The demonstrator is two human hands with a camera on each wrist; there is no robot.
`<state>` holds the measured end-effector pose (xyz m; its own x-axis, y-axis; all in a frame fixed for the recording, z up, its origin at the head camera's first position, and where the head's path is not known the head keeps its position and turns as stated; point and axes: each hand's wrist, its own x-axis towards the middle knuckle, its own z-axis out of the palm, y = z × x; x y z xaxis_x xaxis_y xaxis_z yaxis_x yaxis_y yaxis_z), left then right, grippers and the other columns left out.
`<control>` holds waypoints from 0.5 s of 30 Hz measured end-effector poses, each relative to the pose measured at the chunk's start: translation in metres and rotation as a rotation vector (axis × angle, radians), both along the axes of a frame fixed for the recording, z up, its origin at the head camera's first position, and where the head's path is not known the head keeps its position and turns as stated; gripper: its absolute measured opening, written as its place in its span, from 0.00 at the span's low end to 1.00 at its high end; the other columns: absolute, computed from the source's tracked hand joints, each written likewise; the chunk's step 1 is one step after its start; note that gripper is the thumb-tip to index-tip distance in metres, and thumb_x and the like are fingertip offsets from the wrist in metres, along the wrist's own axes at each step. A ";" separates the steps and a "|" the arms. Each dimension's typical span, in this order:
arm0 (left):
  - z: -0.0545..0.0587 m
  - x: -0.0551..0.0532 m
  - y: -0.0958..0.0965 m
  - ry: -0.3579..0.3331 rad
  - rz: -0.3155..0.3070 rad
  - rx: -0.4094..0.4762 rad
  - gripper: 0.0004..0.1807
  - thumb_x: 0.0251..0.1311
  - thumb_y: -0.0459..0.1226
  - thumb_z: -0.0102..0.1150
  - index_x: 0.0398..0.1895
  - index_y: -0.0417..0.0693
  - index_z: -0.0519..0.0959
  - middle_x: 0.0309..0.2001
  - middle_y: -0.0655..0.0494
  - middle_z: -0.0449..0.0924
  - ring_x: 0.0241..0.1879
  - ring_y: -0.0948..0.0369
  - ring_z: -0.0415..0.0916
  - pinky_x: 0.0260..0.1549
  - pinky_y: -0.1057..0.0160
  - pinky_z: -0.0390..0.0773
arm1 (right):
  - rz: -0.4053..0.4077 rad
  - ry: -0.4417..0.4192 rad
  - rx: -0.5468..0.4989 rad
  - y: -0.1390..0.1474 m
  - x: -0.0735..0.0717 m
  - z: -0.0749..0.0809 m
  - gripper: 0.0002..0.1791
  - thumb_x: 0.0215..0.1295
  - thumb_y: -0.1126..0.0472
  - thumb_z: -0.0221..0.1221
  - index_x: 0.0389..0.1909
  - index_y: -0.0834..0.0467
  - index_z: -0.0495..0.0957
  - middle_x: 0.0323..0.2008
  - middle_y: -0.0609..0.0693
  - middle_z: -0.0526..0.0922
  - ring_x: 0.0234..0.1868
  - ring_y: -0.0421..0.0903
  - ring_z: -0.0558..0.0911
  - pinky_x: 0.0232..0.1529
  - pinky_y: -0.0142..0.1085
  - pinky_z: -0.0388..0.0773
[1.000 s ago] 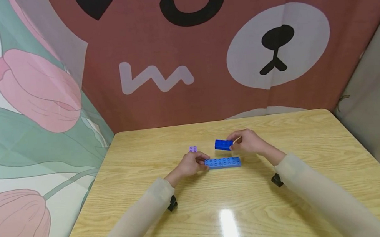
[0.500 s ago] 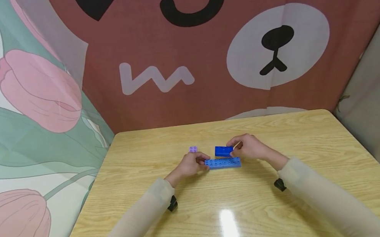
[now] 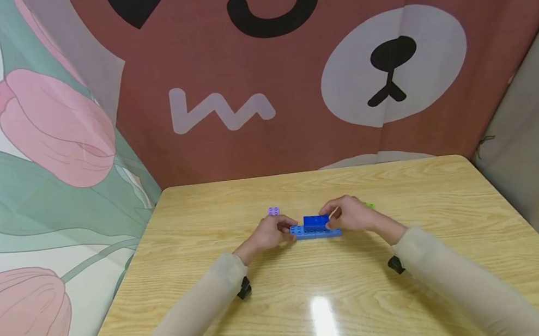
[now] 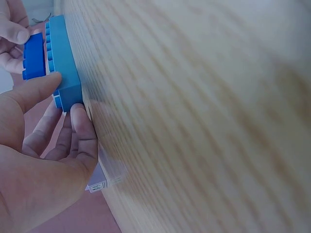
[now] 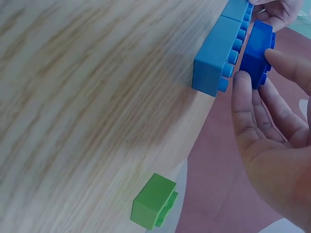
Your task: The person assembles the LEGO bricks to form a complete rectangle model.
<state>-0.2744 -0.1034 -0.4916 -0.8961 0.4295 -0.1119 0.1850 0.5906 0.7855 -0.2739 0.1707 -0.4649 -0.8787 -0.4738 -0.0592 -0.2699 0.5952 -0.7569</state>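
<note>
Two light blue toy bricks [image 3: 301, 236] stand end to end on the table, studs up; their seam shows in the right wrist view. At their left end my left hand [image 3: 270, 232] pinches them, thumb by the studs and fingers lower down. My right hand [image 3: 351, 214] grips one end of a dark blue brick [image 5: 256, 51] between thumb and fingers. This brick hangs level over the middle of the row; the wrist views show a narrow gap above the studs.
Behind my left hand lies a small purple brick [image 3: 273, 211]. A small green brick [image 5: 151, 201] sits beyond my right hand, mostly hidden in the head view. The wooden table [image 3: 284, 309] ends at a printed cloth [image 3: 295, 132].
My right hand has lowered the dark blue brick and brought it nearer, from behind the light blue row to over it. The green brick has come into sight. My left hand stays put.
</note>
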 end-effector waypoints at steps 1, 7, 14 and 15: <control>0.000 0.000 0.000 0.000 0.002 -0.002 0.15 0.60 0.30 0.73 0.50 0.45 0.86 0.40 0.58 0.81 0.39 0.61 0.75 0.37 0.65 0.77 | 0.009 0.001 0.002 0.000 0.000 0.000 0.16 0.63 0.65 0.71 0.52 0.60 0.84 0.44 0.50 0.85 0.40 0.46 0.85 0.38 0.41 0.82; 0.000 0.000 0.000 -0.007 0.002 -0.001 0.14 0.60 0.31 0.72 0.50 0.46 0.86 0.41 0.58 0.81 0.39 0.61 0.75 0.38 0.65 0.77 | 0.025 -0.002 0.028 -0.001 0.000 -0.001 0.17 0.63 0.65 0.70 0.52 0.60 0.84 0.44 0.50 0.85 0.40 0.46 0.84 0.38 0.41 0.82; 0.001 0.001 0.001 0.012 0.000 -0.022 0.15 0.59 0.31 0.73 0.50 0.45 0.86 0.41 0.58 0.82 0.39 0.63 0.76 0.39 0.65 0.78 | 0.046 0.008 0.032 -0.003 0.001 0.001 0.17 0.62 0.66 0.70 0.52 0.61 0.84 0.42 0.50 0.86 0.39 0.45 0.84 0.39 0.40 0.82; 0.002 0.001 0.002 0.017 0.000 -0.026 0.15 0.59 0.31 0.74 0.50 0.45 0.86 0.41 0.58 0.83 0.39 0.63 0.77 0.39 0.65 0.78 | 0.050 0.008 0.030 -0.003 0.001 0.001 0.17 0.62 0.66 0.70 0.52 0.61 0.84 0.41 0.50 0.86 0.38 0.44 0.84 0.38 0.40 0.82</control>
<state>-0.2734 -0.1018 -0.4898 -0.8978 0.4270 -0.1078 0.1986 0.6109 0.7664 -0.2729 0.1678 -0.4640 -0.8544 -0.5152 -0.0672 -0.3059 0.6035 -0.7364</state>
